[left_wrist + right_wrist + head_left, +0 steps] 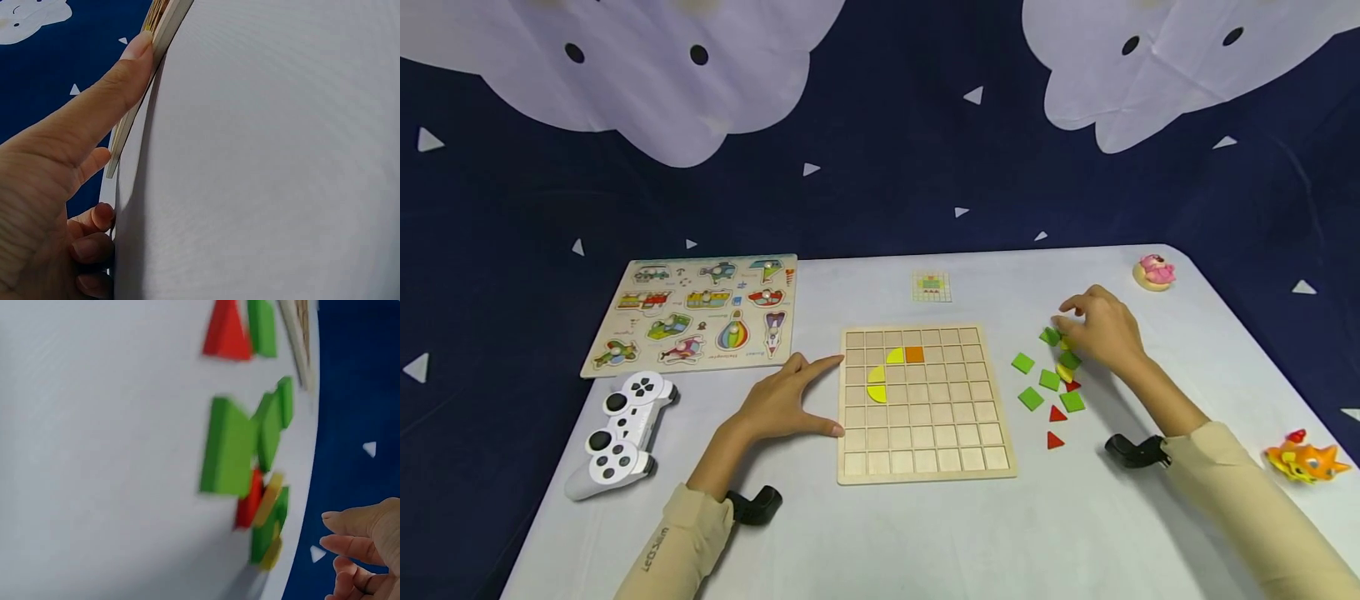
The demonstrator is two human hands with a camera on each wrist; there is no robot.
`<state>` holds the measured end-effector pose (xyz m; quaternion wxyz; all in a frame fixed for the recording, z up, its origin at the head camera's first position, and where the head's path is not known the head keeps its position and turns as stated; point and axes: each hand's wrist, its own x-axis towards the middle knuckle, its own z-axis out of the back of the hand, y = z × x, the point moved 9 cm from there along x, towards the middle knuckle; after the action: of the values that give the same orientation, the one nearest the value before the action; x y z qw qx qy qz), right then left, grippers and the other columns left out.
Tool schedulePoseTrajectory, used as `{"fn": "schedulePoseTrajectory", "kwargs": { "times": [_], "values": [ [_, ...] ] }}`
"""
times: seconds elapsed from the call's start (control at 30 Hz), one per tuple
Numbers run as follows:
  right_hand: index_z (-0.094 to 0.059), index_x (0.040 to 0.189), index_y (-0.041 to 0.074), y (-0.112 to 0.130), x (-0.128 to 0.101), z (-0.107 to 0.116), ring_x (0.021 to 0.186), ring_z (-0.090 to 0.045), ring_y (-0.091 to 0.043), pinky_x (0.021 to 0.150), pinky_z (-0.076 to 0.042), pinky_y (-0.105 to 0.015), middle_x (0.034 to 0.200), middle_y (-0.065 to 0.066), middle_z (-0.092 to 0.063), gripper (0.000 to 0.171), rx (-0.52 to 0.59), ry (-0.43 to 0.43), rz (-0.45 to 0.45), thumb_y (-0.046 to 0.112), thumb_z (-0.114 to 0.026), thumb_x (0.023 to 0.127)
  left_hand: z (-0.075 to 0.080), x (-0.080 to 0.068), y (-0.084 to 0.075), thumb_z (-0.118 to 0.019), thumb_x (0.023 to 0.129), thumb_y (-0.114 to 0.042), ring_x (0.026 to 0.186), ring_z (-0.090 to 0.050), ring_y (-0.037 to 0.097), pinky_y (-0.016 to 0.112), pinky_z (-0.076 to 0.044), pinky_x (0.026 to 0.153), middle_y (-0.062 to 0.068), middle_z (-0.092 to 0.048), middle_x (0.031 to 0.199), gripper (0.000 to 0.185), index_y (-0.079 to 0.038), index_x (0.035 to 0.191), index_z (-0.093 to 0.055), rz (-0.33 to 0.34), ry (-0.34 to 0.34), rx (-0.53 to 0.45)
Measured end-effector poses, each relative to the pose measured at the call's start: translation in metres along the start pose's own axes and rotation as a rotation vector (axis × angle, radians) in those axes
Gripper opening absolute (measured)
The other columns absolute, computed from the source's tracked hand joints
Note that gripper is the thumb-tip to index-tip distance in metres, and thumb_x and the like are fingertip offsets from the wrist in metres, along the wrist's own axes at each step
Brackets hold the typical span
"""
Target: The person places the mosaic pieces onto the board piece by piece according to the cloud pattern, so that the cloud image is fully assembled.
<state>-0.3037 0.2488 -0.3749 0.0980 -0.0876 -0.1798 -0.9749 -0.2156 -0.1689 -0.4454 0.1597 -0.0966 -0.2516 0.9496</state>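
"So, what is sitting around the wooden board (927,479)?"

"Plenty. It is lying in the middle of the table (880,542), and a small card (932,287) is resting just beyond its far edge. A puzzle (625,371) is taking up the far left, with a white game controller (625,433) lying close to its front edge. Over on the right, a pink toy (1156,271) is sitting near the far corner and an orange toy (1307,460) is resting nearer the person."

"Is anything getting in the way?"

"Loose pieces are lying between the board and the right arm: green squares (1049,380), red triangles (1055,441) and yellow pieces (1064,373). Some are crowding together, and the right hand (1101,329) is reaching over their far end."

"Is it gripping one?"

"Nothing is showing between its thumb and forefinger; the tips are hovering slightly apart. The left hand (778,400) is spreading its thumb and forefinger wide, both tips touching the board's left edge."

"Which way is the board pointing?"

"Its sides are running roughly straight away from the person; being about square, it is showing no clear long axis. On it, an orange square (914,355) is sitting beside one yellow rounded piece (896,357), while two more are forming a half circle, bulging toward the left hand."
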Motion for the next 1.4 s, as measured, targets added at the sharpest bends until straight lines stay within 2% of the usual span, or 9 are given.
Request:
{"fn": "schedulePoseTrajectory", "kwargs": {
  "times": [0.27,0.5,0.73,0.93,1.17,1.4],
  "values": [
    [-0.072,0.102,-0.009,-0.018,-0.008,-0.003,0.079,-0.057,-0.036,0.065,-0.044,-0.051,0.087,-0.024,-0.058,0.027,-0.050,0.008,0.013,0.012,-0.068,0.086,-0.001,0.000,0.000,-0.085,0.058,-0.066,0.068,-0.040,0.017,0.030,-0.034,0.059,0.003,-0.042,0.094,0.108,-0.031,0.151,-0.042,0.000,0.000,0.002],
    [-0.072,0.104,-0.009,-0.026,-0.011,-0.012,0.080,-0.055,-0.035,0.067,-0.043,-0.049,0.088,-0.022,-0.056,0.029,-0.021,0.051,-0.031,0.014,-0.069,0.086,-0.001,0.001,0.001,-0.085,0.058,-0.067,0.068,-0.040,0.017,0.030,-0.034,0.059,0.003,-0.042,0.094,0.109,-0.032,0.151,-0.042,0.001,-0.001,0.002],
    [-0.072,0.104,-0.010,-0.027,-0.010,-0.016,0.082,-0.055,-0.035,0.069,-0.042,-0.048,0.090,-0.023,-0.058,0.031,-0.009,0.062,-0.037,0.016,-0.071,0.087,-0.001,0.000,0.000,-0.085,0.058,-0.067,0.067,-0.040,0.016,0.030,-0.034,0.059,0.003,-0.041,0.093,0.108,-0.032,0.151,-0.042,-0.001,-0.001,0.006],
    [-0.072,0.103,-0.011,-0.025,-0.008,-0.016,0.079,-0.054,-0.032,0.065,-0.041,-0.043,0.087,-0.022,-0.057,0.031,-0.016,0.058,-0.026,0.016,-0.072,0.086,0.000,0.000,-0.002,-0.086,0.058,-0.065,0.067,-0.039,0.016,0.030,-0.034,0.059,0.003,-0.041,0.093,0.108,-0.029,0.150,-0.044,-0.004,-0.004,0.009],
    [-0.071,0.105,-0.012,-0.028,-0.007,-0.019,0.082,-0.055,-0.036,0.070,-0.043,-0.050,0.090,-0.024,-0.056,0.032,-0.025,0.087,-0.055,0.015,-0.069,0.088,-0.001,0.000,-0.001,-0.086,0.058,-0.065,0.067,-0.039,0.016,0.030,-0.034,0.059,0.003,-0.040,0.093,0.108,-0.030,0.151,-0.043,-0.003,-0.003,0.012],
    [-0.071,0.104,-0.013,-0.030,-0.004,-0.022,0.085,-0.055,-0.036,0.072,-0.043,-0.051,0.092,-0.024,-0.056,0.033,-0.018,0.092,-0.066,0.016,-0.071,0.088,-0.001,0.000,-0.001,-0.086,0.058,-0.065,0.068,-0.040,0.017,0.030,-0.034,0.060,0.003,-0.041,0.093,0.108,-0.029,0.151,-0.043,0.001,0.000,0.011]
  ]
}}
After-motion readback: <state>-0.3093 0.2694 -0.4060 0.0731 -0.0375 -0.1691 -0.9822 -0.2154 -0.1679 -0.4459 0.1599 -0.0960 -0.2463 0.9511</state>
